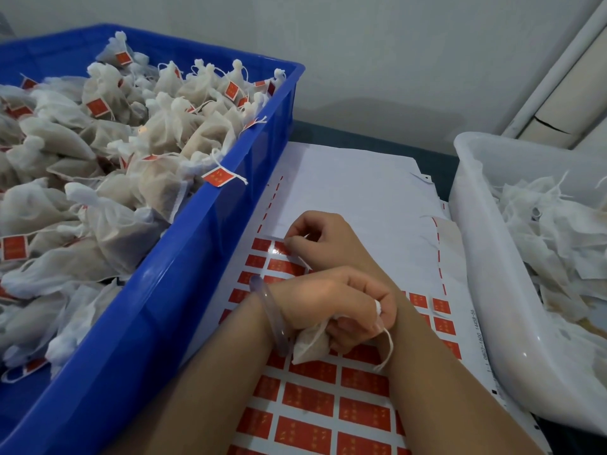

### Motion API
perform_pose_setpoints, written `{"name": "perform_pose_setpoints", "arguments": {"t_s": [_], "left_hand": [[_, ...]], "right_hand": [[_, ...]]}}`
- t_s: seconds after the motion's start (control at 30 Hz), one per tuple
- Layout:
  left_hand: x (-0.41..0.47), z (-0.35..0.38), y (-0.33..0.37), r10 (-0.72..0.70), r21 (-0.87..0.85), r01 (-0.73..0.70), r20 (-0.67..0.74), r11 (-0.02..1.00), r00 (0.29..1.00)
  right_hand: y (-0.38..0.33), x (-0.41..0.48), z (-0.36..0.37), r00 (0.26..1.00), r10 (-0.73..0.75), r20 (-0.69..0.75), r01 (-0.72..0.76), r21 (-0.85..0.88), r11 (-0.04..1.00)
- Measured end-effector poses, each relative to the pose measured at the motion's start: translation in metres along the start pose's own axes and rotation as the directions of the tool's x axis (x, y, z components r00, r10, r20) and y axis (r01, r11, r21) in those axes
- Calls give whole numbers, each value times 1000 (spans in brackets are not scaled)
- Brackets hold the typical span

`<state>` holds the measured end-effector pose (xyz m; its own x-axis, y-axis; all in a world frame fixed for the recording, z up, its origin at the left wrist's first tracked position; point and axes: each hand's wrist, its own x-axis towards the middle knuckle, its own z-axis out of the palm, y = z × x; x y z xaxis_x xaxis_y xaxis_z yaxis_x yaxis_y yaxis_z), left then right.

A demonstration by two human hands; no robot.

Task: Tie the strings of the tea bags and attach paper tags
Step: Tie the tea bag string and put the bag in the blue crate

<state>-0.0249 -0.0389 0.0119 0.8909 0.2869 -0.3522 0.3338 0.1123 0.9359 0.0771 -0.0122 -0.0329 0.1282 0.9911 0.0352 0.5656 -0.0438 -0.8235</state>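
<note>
White tea bag (310, 343), neck upper-right, in left hand (328, 300)

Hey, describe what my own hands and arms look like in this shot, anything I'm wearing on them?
The left hand and the right hand are bare: no gloves, and no rings or watch show. No sleeves come into view on either arm. The only thing worn is a smooth, translucent, pale grey-lilac bangle round the left wrist.
</note>
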Motion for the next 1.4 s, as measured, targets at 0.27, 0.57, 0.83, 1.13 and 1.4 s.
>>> {"name": "perform_pose_setpoints", "arguments": {"t_s": [0.27,0.57,0.83,1.13,1.4], "left_hand": [[-2,-1,0,12,-7,-12,18,1000,1000],[-2,-1,1,12,-19,-11,39,1000,999],[1,-3,-3,35,14,-35,46,999,998],[5,-6,-12,174,-208,-125,238,970,956],[8,-8,-15,200,-239,-138,260,961,945]], "right_hand": [[-4,0,-3,999,34,14,-37,217,976],[-1,1,-6,998,45,41,-51,143,988],[-3,2,-1,998,37,51,-42,107,993],[-6,2,-1,993,82,80,-99,248,964],[-6,3,-2,990,95,108,-121,268,956]]}}
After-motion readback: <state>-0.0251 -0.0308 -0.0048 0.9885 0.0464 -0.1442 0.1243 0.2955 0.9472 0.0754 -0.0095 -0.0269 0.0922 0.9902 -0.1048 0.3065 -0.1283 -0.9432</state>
